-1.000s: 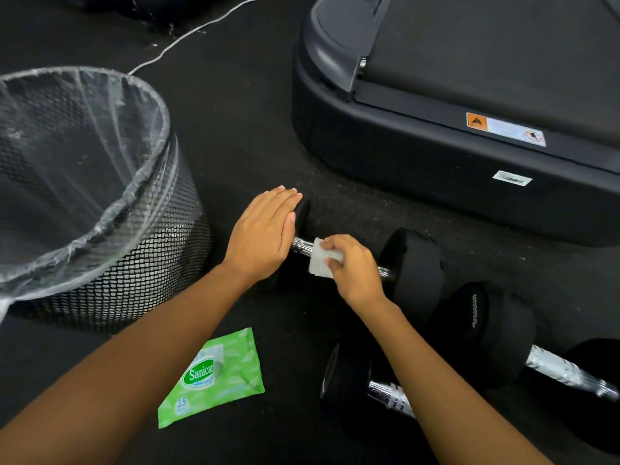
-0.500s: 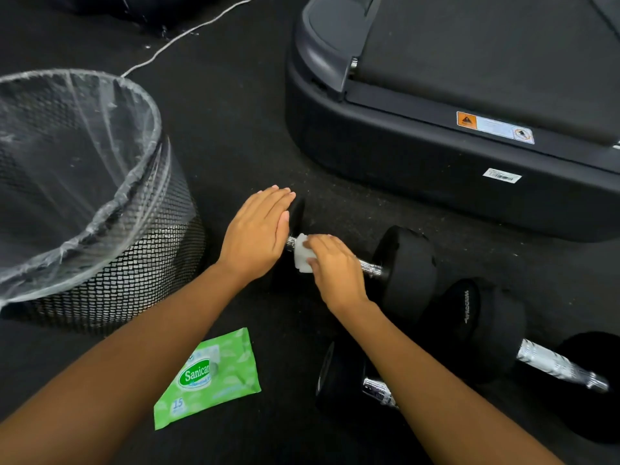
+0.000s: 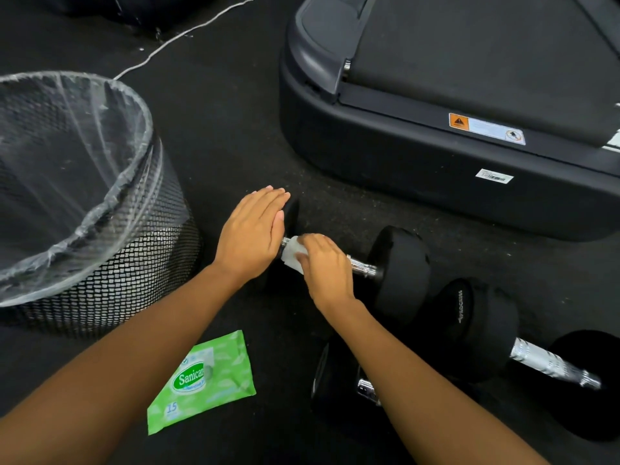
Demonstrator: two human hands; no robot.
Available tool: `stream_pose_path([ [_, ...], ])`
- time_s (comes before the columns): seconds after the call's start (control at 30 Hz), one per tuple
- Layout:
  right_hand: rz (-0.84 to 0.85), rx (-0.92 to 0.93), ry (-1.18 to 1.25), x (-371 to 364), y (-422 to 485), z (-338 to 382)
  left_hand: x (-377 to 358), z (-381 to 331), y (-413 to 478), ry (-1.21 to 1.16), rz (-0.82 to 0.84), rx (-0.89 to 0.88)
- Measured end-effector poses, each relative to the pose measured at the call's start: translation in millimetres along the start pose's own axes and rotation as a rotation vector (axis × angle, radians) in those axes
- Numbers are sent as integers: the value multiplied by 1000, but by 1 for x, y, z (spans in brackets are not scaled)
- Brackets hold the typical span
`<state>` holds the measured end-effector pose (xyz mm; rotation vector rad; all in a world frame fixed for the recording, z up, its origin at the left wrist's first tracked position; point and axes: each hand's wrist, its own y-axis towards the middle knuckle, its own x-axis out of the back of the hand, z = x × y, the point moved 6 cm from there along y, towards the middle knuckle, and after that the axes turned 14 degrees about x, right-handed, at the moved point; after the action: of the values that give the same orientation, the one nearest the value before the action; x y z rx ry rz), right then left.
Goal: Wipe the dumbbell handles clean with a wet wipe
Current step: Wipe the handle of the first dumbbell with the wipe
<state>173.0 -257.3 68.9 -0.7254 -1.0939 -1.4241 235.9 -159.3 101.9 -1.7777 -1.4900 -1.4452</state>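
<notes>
A dark, speckled rubber gym floor [image 3: 218, 135] fills the scene. The left hand [image 3: 250, 234] lies flat with fingers straight and together on the left end weight of a black round-headed dumbbell [image 3: 399, 270], which lies on the floor. Just right of it, the right hand [image 3: 327, 268] is closed around a crumpled white wet wipe [image 3: 292, 254], pressing it against the dumbbell's knurled chrome handle [image 3: 364, 266] near the left hand. Right of and nearer than the right hand lie a second black dumbbell [image 3: 479, 327] and a third dumbbell [image 3: 335, 377], partly hidden under the right forearm. Below the left forearm lies a green wet-wipe packet [image 3: 204, 380]. Left of the left hand stands a black mesh wastebasket [image 3: 134, 273] lined with clear plastic. Beyond both hands sits a black treadmill base [image 3: 419, 162].
</notes>
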Motion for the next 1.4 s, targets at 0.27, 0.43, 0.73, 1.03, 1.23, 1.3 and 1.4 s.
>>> stream_pose_path([
  [0.27,353,-58,-69,-5,21,-17,0,1,-3,-1,7,-17],
  [0.43,454,-183,67,-9,31,-22,0,1,-1,-5,11,-14],
  [0.73,342,-178,104,-4,21,-22,1,2,-1,-1,-9,-17],
  [1.03,243,-147,167,-1,18,-15,1,1,-3,-18,-5,-18],
  [1.23,281,-298,325,-7,24,-24,1,1,-2,-21,-9,-22],
  [1.3,294,-282,261,-8,28,-17,1,0,-1,-18,-10,-22],
  [1.4,205,-141,107,-2,25,-6,1,1,-1,-19,-5,-16],
])
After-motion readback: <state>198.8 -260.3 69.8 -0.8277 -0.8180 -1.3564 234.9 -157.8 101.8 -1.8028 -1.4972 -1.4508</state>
